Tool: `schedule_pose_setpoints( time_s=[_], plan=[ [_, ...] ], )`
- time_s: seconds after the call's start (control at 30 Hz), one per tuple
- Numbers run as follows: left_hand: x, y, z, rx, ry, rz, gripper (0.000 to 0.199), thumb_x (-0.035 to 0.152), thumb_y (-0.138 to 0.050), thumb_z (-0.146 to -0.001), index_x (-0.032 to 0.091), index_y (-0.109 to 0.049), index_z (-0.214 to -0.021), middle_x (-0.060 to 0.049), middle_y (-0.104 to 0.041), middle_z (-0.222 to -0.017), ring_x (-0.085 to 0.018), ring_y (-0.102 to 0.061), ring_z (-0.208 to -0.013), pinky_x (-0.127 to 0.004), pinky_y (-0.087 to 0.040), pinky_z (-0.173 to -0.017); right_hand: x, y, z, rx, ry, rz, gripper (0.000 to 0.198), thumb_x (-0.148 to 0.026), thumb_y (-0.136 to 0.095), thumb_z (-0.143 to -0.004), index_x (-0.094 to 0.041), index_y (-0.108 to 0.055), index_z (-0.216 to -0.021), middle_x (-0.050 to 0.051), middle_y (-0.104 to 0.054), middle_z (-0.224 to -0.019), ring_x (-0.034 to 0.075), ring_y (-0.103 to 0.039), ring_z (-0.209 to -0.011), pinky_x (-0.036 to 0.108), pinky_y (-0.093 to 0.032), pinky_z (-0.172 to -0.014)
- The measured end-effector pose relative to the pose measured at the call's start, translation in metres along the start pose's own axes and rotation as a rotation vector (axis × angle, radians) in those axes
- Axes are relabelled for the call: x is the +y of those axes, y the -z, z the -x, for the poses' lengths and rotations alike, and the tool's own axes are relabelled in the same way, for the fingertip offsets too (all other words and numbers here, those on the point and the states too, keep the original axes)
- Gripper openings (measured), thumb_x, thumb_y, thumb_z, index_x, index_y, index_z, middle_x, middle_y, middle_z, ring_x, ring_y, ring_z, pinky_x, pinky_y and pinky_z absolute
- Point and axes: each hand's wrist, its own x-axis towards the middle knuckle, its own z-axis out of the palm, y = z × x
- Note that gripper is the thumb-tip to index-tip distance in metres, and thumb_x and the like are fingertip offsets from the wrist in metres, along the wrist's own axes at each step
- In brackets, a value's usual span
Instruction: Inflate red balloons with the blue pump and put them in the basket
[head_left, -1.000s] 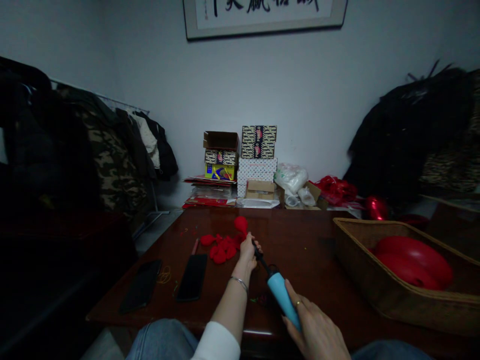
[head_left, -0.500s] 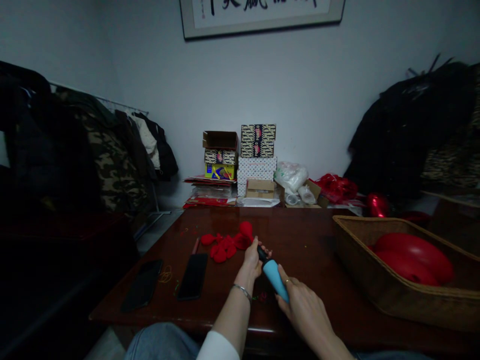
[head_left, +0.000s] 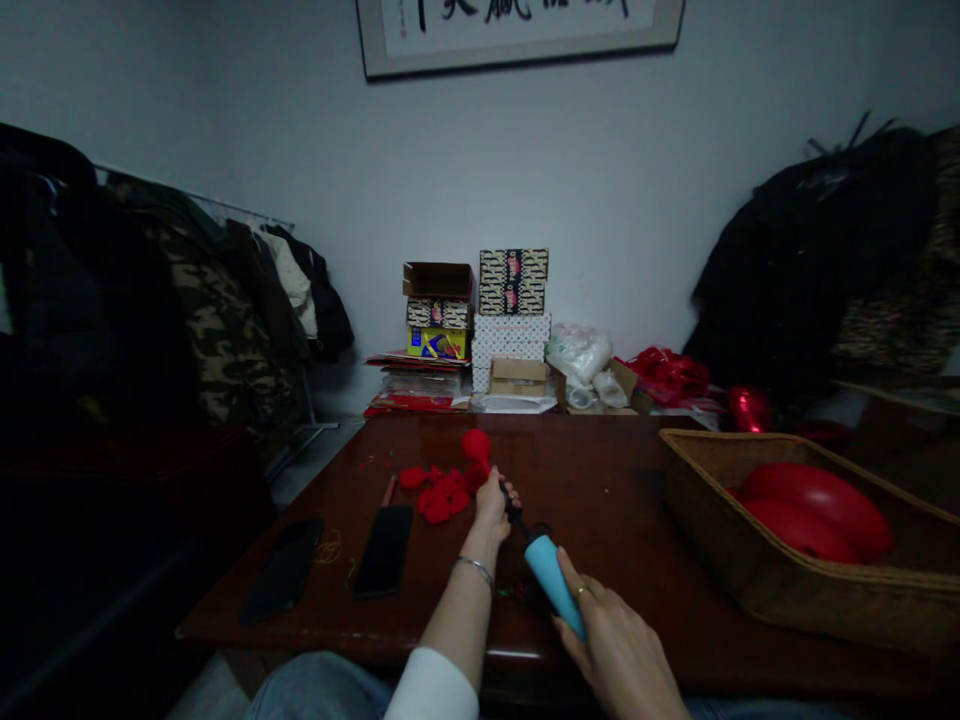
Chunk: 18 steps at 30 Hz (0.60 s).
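Observation:
A light-blue hand balloon pump (head_left: 553,580) slants over the table in front of me. Wrapped round its blue barrel at the near end is my right hand (head_left: 619,640). My left hand (head_left: 493,508), with a bangle on the wrist, closes round the black far end. Just beyond those fingers a small, partly filled red balloon (head_left: 475,445) sticks up; its neck is hidden by the hand. Between my hands a length of the pump's black shaft shows. Left of my left hand lies a pile of limp red balloons (head_left: 442,497).
Two dark phones (head_left: 384,552) and a loose yellow rubber band (head_left: 328,547) lie on the table's left. A wicker basket (head_left: 757,545) holding large red balloons (head_left: 817,505) stands at right. Stacked boxes (head_left: 511,340) are beyond the far edge.
My hands have drawn apart, with more black shaft now showing. The left hand and the red balloon shifted left and slightly away; the blue barrel moved slightly towards me.

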Motion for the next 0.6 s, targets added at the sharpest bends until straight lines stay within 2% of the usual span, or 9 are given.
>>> schedule_pose_setpoints(
  time_s=[0.1, 0.27, 0.47, 0.6],
  plan=[
    [-0.001, -0.002, -0.001, -0.018, 0.0, -0.001, 0.033, 0.045, -0.057, -0.081, 0.018, -0.041, -0.069, 0.006, -0.04, -0.049, -0.005, -0.036, -0.036, -0.015, -0.026, -0.036, 0.007, 0.002, 0.011, -0.007, -0.007, -0.031, 0.057, -0.026, -0.045, -0.083, -0.022, -0.035, -0.139, 0.008, -0.062, -0.116, 0.022, -0.06, -0.101, 0.033, -0.048, -0.083],
    [-0.008, -0.006, 0.001, -0.045, 0.013, 0.022, 0.028, 0.038, -0.05, -0.087, 0.018, -0.04, -0.07, 0.006, -0.04, -0.049, -0.005, -0.036, -0.036, -0.015, -0.026, -0.036, 0.011, 0.006, 0.013, 0.011, -0.005, -0.036, 0.056, -0.026, -0.045, -0.083, -0.022, -0.036, -0.138, 0.008, -0.063, -0.114, 0.022, -0.061, -0.098, 0.032, -0.049, -0.081],
    [-0.015, -0.006, 0.003, -0.031, 0.044, 0.001, 0.029, 0.038, -0.047, -0.088, 0.018, -0.041, -0.068, 0.005, -0.041, -0.047, -0.006, -0.037, -0.035, -0.016, -0.027, -0.037, 0.001, 0.013, -0.005, -0.032, -0.022, 0.016, 0.053, -0.023, -0.044, -0.083, -0.022, -0.039, -0.137, 0.007, -0.064, -0.106, 0.022, -0.062, -0.091, 0.032, -0.048, -0.076],
    [-0.018, -0.004, 0.003, -0.036, 0.063, 0.056, 0.027, 0.035, -0.05, -0.086, 0.018, -0.042, -0.067, 0.004, -0.042, -0.046, -0.008, -0.041, -0.037, -0.019, -0.033, -0.039, -0.009, 0.018, -0.022, -0.041, -0.018, 0.058, 0.053, -0.021, -0.045, -0.083, -0.02, -0.039, -0.136, 0.008, -0.065, -0.102, 0.022, -0.062, -0.09, 0.03, -0.046, -0.072]
  ],
)
